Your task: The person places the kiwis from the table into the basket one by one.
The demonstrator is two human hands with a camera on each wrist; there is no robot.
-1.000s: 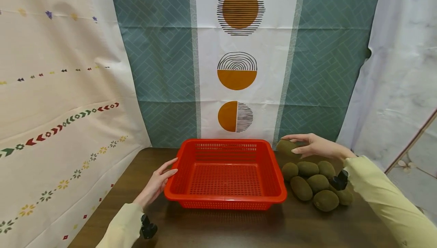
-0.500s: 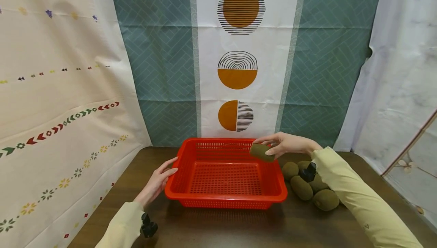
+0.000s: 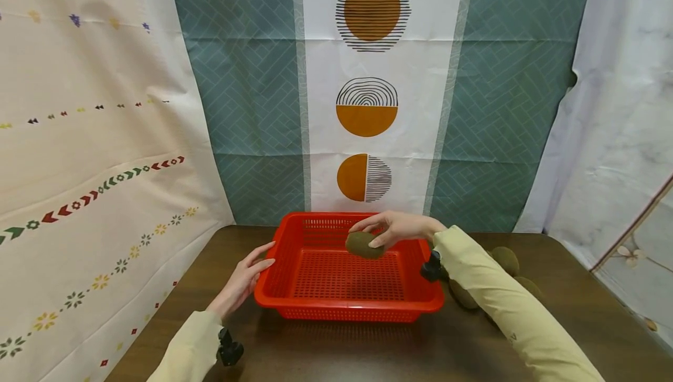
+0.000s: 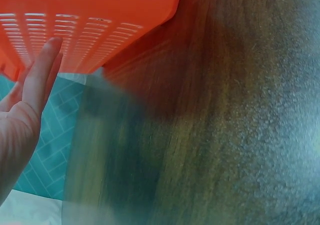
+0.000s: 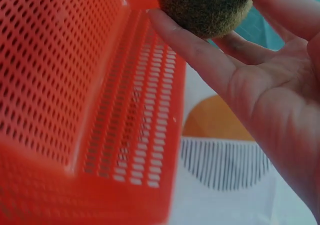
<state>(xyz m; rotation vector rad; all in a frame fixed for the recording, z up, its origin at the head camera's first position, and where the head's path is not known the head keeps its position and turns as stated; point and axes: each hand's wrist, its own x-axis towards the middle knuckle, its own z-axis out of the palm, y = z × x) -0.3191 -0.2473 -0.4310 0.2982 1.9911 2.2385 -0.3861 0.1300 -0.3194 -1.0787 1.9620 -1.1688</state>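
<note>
Left hand [image 3: 239, 288] noted with fingers extended, touching the outer left side of the red basket [image 3: 349, 305], presumably to steady it. Right hand [image 3: 402, 227] grips one kiwi [image 3: 364, 245] between thumb and fingertips, held above the basket's floor; the light hold probably suits its rounded, fuzzy skin. Loose kiwis [image 3: 506, 261] lie right of the basket, apparently within easy reach, part hidden by the right sleeve [image 3: 505, 300]; count not determinable. Table [image 3: 347, 353]: dark brown, wood-grained. Beyond it hangs a green-and-white cloth [image 3: 252, 107] with orange circle motifs; patterned cream cloth [image 3: 79, 119] at left.
</note>
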